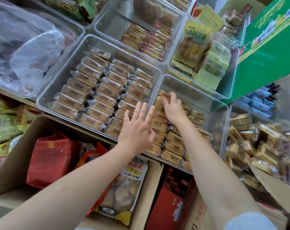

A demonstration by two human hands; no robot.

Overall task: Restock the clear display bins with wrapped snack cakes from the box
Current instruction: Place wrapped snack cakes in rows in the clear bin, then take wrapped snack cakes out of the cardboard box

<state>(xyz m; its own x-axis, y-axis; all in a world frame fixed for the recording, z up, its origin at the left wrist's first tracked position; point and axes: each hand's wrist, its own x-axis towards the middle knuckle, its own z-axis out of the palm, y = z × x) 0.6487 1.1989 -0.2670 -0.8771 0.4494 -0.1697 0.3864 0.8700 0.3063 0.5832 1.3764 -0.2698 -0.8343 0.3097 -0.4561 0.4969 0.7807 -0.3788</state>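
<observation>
Mostly the far end of the right bin [224, 113] is see-through plastic with nothing legible behind it, and its near edge is covered by the right forearm. That bin serves as the landmark. Inside it, wrapped snack cakes [174, 138] lie in rows along its near half; each wrapper carries a dark printed line too small to read. The right hand [171, 107] reaches into the bin with fingers curled over the top cake of the farthest row, grasping it; the fingertips hide that cake's label. The left hand [137, 128] hovers at the bin's left wall with fingers straight and spread, released, holding nothing, and it covers several cakes beneath it.

Left of the bin stands the full bin [46, 90], packed with 3 columns of the same cakes. Beyond the bin, a further bin holds a yellow-green packet [195, 42] with Chinese characters that I cannot read surely. Right of that, a green carton [270, 52] is cut off by the frame edge, its print blurred. Left of the full bin, crumpled clear plastic [31, 52] veils whatever lies under it.

Nearer than the bin, an open cardboard box [13, 156] holds red bags [49, 156] and a white packet [132, 188] showing "HUAJUAN"; the arms cross over part of it.
</observation>
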